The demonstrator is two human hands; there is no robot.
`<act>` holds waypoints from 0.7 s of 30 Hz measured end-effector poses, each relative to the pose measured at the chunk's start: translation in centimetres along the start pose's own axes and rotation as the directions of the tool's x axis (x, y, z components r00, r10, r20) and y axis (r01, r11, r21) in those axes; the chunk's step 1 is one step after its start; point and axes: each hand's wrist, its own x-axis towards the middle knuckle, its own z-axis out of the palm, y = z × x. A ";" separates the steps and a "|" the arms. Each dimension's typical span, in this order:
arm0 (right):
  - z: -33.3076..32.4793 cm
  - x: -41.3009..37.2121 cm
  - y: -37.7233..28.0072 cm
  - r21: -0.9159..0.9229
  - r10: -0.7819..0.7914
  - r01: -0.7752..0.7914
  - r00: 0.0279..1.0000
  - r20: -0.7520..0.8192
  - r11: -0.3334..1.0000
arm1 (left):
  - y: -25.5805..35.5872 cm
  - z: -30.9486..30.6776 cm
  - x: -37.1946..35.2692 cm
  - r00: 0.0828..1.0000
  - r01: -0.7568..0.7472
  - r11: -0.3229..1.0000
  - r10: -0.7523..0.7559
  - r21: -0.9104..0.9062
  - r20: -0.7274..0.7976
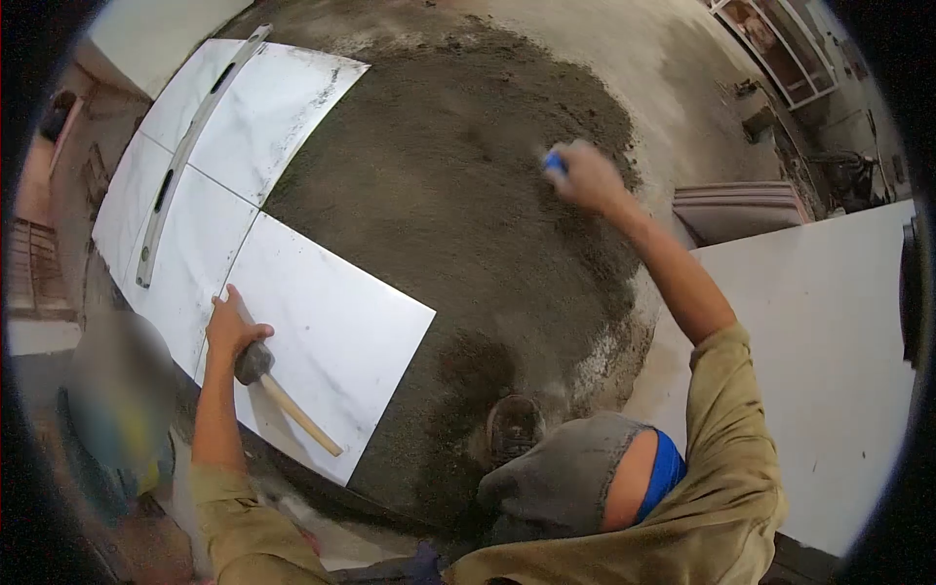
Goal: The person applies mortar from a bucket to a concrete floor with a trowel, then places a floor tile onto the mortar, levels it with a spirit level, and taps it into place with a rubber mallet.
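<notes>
My left hand (231, 327) is flat with fingers apart on a white marbled tile (336, 302), close to the joint with the neighbouring tile (190, 239). Beside its thumb lies a mallet (302, 414) with a dark head and a wooden handle. Out over the grey mortar bed (439, 175), my right hand (590, 177) is closed around a small blue object (555, 162). Motion blur and the fingers hide most of that object, so I cannot tell its kind. A long spirit level (187, 156) rests across the tiles at the far left.
My bent knee (565, 478) and shoe (514, 429) are at the mortar's near edge. A large white panel (809, 322) lies on the right, with a stack of flat sheets (736, 207) behind it. Another person (122, 409) is at the left edge, blurred.
</notes>
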 end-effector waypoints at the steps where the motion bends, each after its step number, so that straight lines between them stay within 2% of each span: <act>1: 0.9 -1.2 -1.6 0.194 -0.116 0.088 0.983 0.140 0.977 | -0.1 -0.2 -0.2 1.000 0.006 1.000 -0.006 -0.001 0.003; 2: 2.6 -2.6 -2.6 0.270 -0.232 0.178 0.955 0.186 0.946 | 0.0 -0.4 -0.2 1.000 0.008 1.000 -0.008 0.001 0.008; 3: 2.3 -4.2 -5.3 0.247 -0.252 0.182 0.923 0.292 0.952 | 0.3 -0.4 -0.2 1.000 0.007 1.000 -0.007 0.004 0.012; 4: 1.9 -5.4 -7.1 0.185 -0.248 0.194 0.908 0.337 0.963 | 0.4 -0.2 0.0 1.000 0.001 1.000 -0.001 0.008 0.014; 6: 1.5 -5.3 -7.2 0.157 -0.169 0.117 0.912 0.375 0.981 | -0.3 0.3 0.5 1.000 -0.006 1.000 0.006 0.010 -0.001; 8: 3.3 -2.7 -2.1 0.159 -0.149 0.122 0.975 0.167 0.980 | -0.8 1.0 0.9 1.000 -0.027 1.000 0.027 0.012 -0.014; 9: 0.1 -0.8 -2.3 0.124 0.060 -0.106 0.944 0.325 0.987 | -1.1 1.1 1.0 0.999 -0.045 0.999 0.045 0.009 -0.026; 10: 1.4 1.2 1.4 0.050 0.060 -0.068 0.985 0.162 0.996 | -0.9 0.9 0.8 0.999 -0.041 0.999 0.041 0.006 -0.027; 11: 0.1 3.1 2.9 0.000 0.146 -0.149 0.968 0.205 0.989 | -0.4 0.4 0.4 0.999 -0.038 0.999 0.038 -0.002 -0.014; 12: 0.8 4.7 5.7 -0.136 0.109 -0.099 0.991 0.075 0.986 | -0.1 0.0 0.2 0.999 -0.033 0.999 0.032 -0.011 -0.004; 14: -0.3 5.0 4.4 -0.348 0.097 -0.129 0.989 -0.109 0.928 | -0.2 0.4 0.5 1.000 -0.026 1.000 0.026 -0.009 -0.009; 15: -0.5 4.5 2.9 -0.344 0.089 -0.121 0.990 -0.108 0.931 | -0.4 0.4 0.6 1.000 -0.030 1.000 0.030 -0.002 -0.008; 17: -0.4 2.5 -2.0 -0.086 0.036 -0.043 0.997 -0.075 0.995 | 0.1 0.0 0.2 1.000 -0.016 1.000 0.016 0.005 -0.004; 18: 0.2 1.0 -4.7 -0.015 -0.001 0.002 1.000 0.027 1.000 | 0.3 -0.2 0.1 1.000 -0.015 1.000 0.015 0.015 0.004; 19: 1.9 -0.1 -5.6 0.096 -0.200 0.192 0.977 0.072 0.977 | 0.3 -0.4 0.1 1.000 -0.017 1.000 0.017 0.022 0.002; 20: 1.7 -1.4 -8.3 0.190 -0.225 0.185 0.950 0.217 0.964 | 0.5 -0.4 0.1 1.000 -0.014 1.000 0.014 0.022 0.005; 21: 2.3 -2.6 -9.9 0.189 -0.281 0.241 0.932 0.227 0.952 | 0.5 -0.4 0.1 1.000 -0.012 1.000 0.012 0.025 0.010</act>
